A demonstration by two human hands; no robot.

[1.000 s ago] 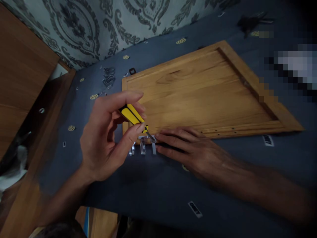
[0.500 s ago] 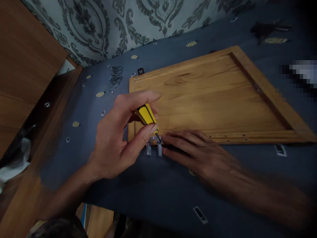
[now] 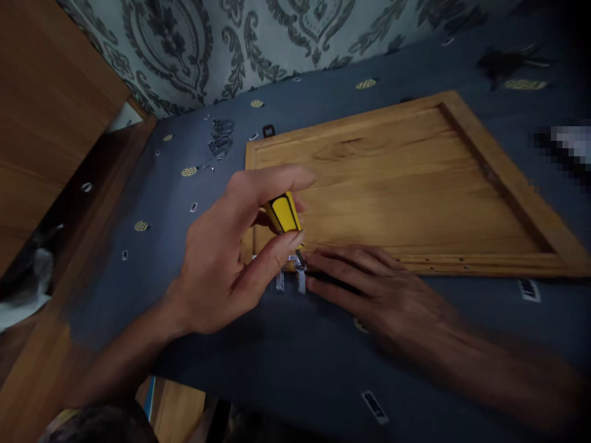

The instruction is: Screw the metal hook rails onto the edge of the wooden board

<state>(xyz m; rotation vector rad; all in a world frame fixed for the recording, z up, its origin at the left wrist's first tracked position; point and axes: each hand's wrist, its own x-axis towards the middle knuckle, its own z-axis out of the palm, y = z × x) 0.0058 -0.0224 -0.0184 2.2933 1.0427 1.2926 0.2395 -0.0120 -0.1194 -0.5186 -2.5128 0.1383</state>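
My left hand (image 3: 226,258) is closed around a yellow-and-black screwdriver (image 3: 285,215), its tip pointing down at a small metal bracket (image 3: 290,274) on the near left corner of a wooden framed panel (image 3: 397,178). My right hand (image 3: 369,286) lies flat with fingers stretched out, fingertips pressing beside the bracket on the panel's near edge. The panel lies flat on a dark blue cloth (image 3: 286,357). The screw itself is hidden by my fingers.
A pile of small metal parts (image 3: 220,140) and a black piece (image 3: 268,130) lie beyond the panel's far left corner. Wooden furniture (image 3: 50,129) stands at the left. Patterned wallpaper (image 3: 258,43) backs the surface. A dark object (image 3: 508,61) rests at the far right.
The view has shifted, so everything sits a bit further right. My left hand has turned the screwdriver more upright. The right hand stays pressed by the bracket.
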